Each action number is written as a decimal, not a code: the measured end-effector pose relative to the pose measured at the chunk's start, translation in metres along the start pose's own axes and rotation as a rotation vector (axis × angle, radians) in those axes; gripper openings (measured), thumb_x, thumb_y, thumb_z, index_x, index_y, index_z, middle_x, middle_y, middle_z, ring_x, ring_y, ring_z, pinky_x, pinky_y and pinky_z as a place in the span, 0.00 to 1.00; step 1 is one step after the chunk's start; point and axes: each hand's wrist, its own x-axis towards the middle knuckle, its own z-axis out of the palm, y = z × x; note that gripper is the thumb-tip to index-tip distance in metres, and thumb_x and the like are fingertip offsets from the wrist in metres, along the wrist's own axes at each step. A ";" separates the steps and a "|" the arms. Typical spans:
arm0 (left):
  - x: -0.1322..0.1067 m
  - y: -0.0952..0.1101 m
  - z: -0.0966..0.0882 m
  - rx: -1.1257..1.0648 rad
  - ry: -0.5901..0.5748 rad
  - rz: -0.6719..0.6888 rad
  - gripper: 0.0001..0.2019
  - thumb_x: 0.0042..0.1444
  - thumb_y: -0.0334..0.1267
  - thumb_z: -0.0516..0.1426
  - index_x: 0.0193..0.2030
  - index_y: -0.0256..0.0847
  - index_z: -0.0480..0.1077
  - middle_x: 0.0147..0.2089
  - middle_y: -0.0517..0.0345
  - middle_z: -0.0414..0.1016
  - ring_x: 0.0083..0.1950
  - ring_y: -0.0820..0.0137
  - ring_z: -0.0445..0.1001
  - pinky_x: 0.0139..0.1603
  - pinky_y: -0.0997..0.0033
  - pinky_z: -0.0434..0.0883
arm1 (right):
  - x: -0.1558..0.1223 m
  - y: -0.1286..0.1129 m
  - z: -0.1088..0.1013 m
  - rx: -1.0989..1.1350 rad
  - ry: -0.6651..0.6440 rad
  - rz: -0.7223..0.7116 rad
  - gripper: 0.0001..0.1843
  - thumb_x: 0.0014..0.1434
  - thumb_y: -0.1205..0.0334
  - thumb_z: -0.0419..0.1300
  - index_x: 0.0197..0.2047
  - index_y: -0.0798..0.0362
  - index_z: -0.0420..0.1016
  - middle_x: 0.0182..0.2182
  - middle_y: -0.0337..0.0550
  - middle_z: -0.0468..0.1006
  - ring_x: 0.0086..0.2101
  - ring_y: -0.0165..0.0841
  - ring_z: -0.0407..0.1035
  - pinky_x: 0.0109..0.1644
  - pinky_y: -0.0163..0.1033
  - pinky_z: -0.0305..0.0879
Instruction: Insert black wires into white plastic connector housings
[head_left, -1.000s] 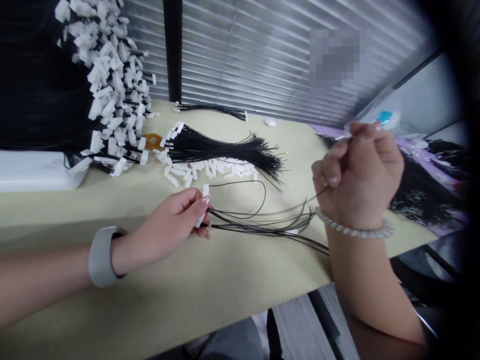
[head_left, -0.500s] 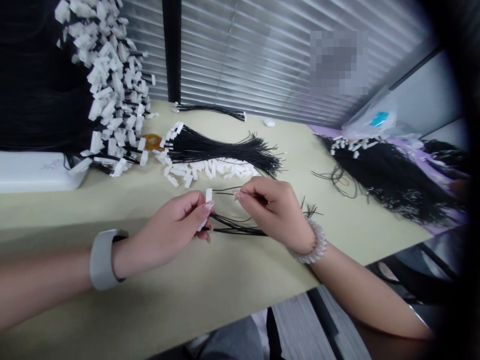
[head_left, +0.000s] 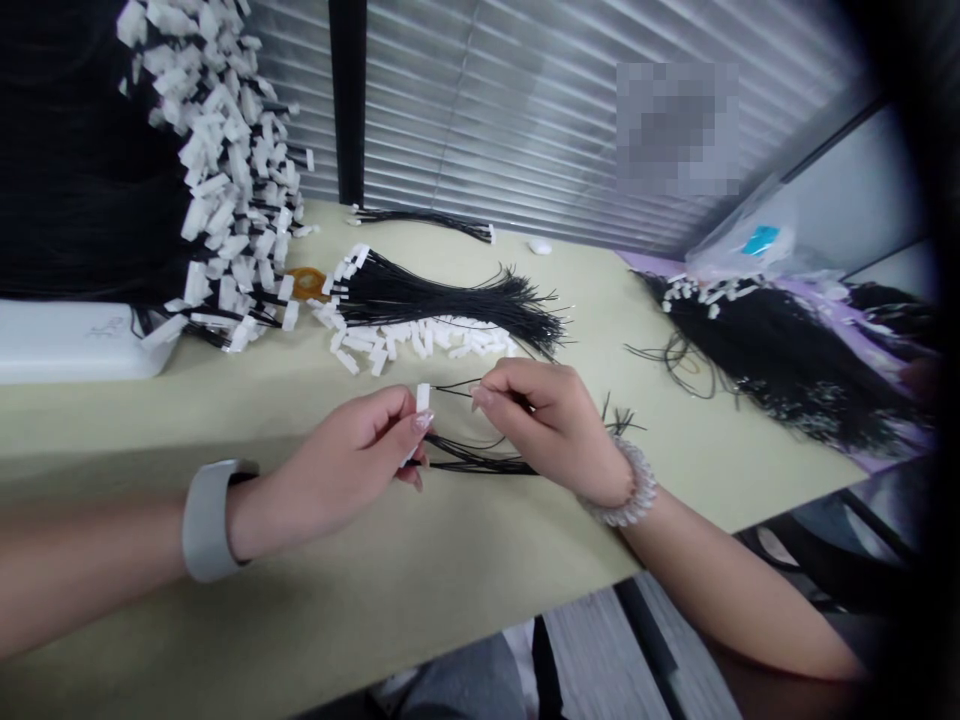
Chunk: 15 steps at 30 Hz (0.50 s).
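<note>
Between thumb and fingers, my left hand (head_left: 367,440) grips a small white connector (head_left: 424,397), its upper end poking out above the thumb. Several black wires (head_left: 480,460) run rightward from under these fingers and pass beneath my right hand (head_left: 540,415). That hand pinches two thin black wires (head_left: 456,385), whose left ends are at the connector's upper edge. I cannot tell whether those ends are seated in it. Just behind both hands lies a pile of loose white connectors (head_left: 427,335), with a bundle of black wires (head_left: 450,300) above it.
A large heap of wires with white connectors (head_left: 225,180) rises at the left above a white box (head_left: 75,340). Behind it sits a roll of amber tape (head_left: 306,284). More black wires (head_left: 787,350) lie on purple material at the right, near a plastic bag (head_left: 750,235).
The connector and my left hand have shifted slightly right, toward the wire ends. My right hand keeps its pinch almost in place.
</note>
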 end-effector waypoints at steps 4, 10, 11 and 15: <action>-0.002 -0.003 0.001 0.184 0.016 0.050 0.12 0.59 0.44 0.45 0.29 0.40 0.60 0.25 0.63 0.67 0.28 0.73 0.70 0.30 0.72 0.67 | -0.001 0.001 0.003 0.003 0.021 -0.041 0.09 0.58 0.65 0.53 0.26 0.57 0.66 0.22 0.36 0.64 0.25 0.22 0.57 0.29 0.31 0.55; -0.010 0.000 0.002 0.615 -0.023 0.254 0.11 0.61 0.40 0.42 0.29 0.40 0.58 0.26 0.61 0.68 0.26 0.73 0.66 0.27 0.72 0.61 | -0.005 0.000 0.013 0.028 -0.064 -0.219 0.05 0.58 0.70 0.52 0.34 0.57 0.68 0.26 0.38 0.68 0.29 0.24 0.61 0.34 0.30 0.59; -0.012 0.001 0.002 0.707 -0.040 0.309 0.11 0.60 0.39 0.43 0.30 0.40 0.59 0.27 0.60 0.68 0.27 0.72 0.65 0.27 0.71 0.61 | -0.006 -0.001 0.014 0.033 -0.082 -0.252 0.06 0.57 0.71 0.51 0.35 0.57 0.68 0.27 0.39 0.68 0.30 0.24 0.62 0.34 0.30 0.59; -0.019 -0.004 0.000 1.072 -0.053 0.582 0.10 0.60 0.38 0.43 0.34 0.38 0.61 0.31 0.55 0.68 0.30 0.68 0.66 0.28 0.68 0.62 | -0.011 -0.004 0.008 -0.041 -0.097 -0.429 0.10 0.54 0.74 0.52 0.39 0.56 0.68 0.29 0.41 0.70 0.30 0.26 0.63 0.32 0.31 0.60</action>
